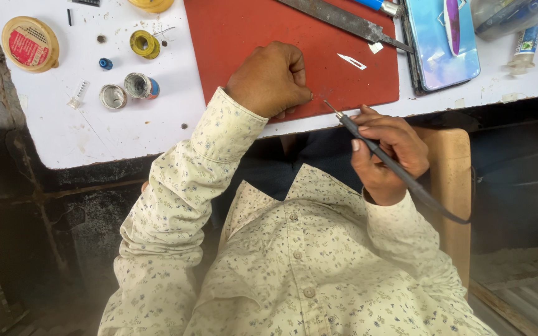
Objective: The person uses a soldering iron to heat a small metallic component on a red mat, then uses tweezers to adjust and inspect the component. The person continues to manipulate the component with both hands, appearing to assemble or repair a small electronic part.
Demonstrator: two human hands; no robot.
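Looking down from my head, I see my right hand [386,149] wrapped around a thin black soldering iron [381,155], held like a pen, thumb and fingers closed on the grip. Its fine metal tip points up and to the left, hanging just past the near edge of the white table [126,124], close to the corner of the red mat [250,37]. The black cord runs back from my palm and curves off to the right, over the wooden chair [453,168] I sit on.

My left hand [272,78] is curled into a loose fist, knuckles up, resting on the near edge of the red mat. The fingers are folded under; I cannot tell whether anything is pinched inside them. The iron's tip is just beside this hand, not touching it.

Farther up the mat lies a small white blade [351,60], and above it a long grey metal file [344,22] set slantwise. To the right of the mat a phone [434,53] lies flat with a shiny blue back. On the left part of the table stand a round yellow tin with a red label [30,43], a yellow spool [144,43], two small open pots [126,92] and a tiny blue cap [105,63]. My flowered cream shirt [294,267] fills the lower part of the view.
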